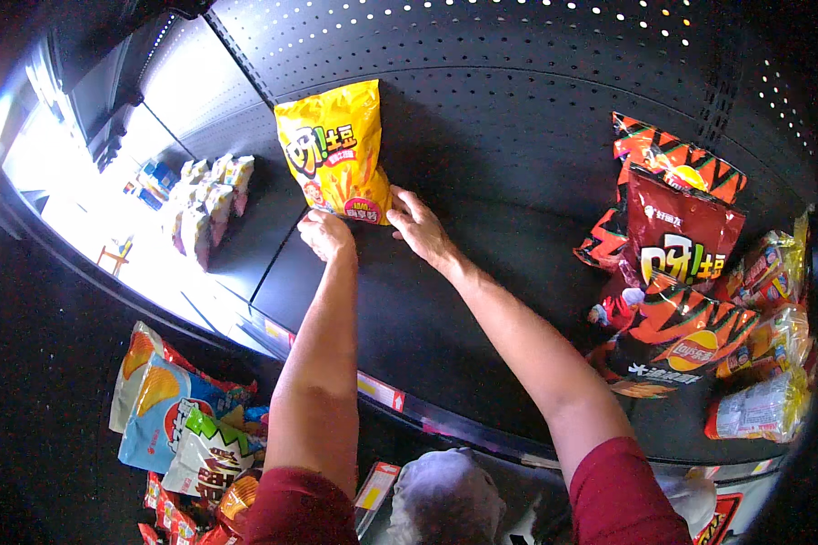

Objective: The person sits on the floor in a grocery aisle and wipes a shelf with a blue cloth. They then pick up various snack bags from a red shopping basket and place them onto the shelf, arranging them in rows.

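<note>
A yellow snack bag (344, 150) stands upright on the black shelf, close to its perforated back panel. My left hand (328, 234) is at the bag's lower left corner with its fingers curled; whether they pinch the bag is hard to tell. At the lower right corner, my right hand (417, 223) touches the bag's edge with thumb and fingers, and the fingertips are partly hidden behind it.
On the right stand a dark red snack bag (688, 218), an orange-and-black Lay's bag (699, 334) and clear-wrapped packs (756, 409). White packages (208, 204) stand farther left. Below the shelf's front edge (450, 426) are a blue chip bag (151, 409) and other bags.
</note>
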Demonstrator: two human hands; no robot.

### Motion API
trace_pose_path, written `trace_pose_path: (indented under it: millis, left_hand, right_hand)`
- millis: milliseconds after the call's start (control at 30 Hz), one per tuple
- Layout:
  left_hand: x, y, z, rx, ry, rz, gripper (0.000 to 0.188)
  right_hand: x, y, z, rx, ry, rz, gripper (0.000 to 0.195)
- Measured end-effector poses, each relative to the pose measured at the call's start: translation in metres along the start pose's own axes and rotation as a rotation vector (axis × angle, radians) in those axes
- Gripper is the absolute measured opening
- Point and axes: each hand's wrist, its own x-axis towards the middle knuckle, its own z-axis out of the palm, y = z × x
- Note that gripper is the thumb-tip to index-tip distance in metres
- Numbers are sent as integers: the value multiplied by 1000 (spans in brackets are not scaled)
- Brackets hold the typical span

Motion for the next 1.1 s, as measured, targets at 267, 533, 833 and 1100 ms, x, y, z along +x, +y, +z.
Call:
trace_pose_path:
  millis: [267,533,833,1100]
  left_hand:
    - [-25,-12,9,-119,-26,249,39]
    - [-17,-23,15,-92,0,349,48]
    - [-15,-23,10,-137,46,299,58]
    - [-37,0,-3,-98,-88,324,100]
  right_hand:
    - [25,39,10,-208,-40,-131,53]
    - [25,22,22,-491,-32,-67,54]
    - [16,28,17,-316,100,-209,41]
    - [13,33,11,-215,150,-132,39]
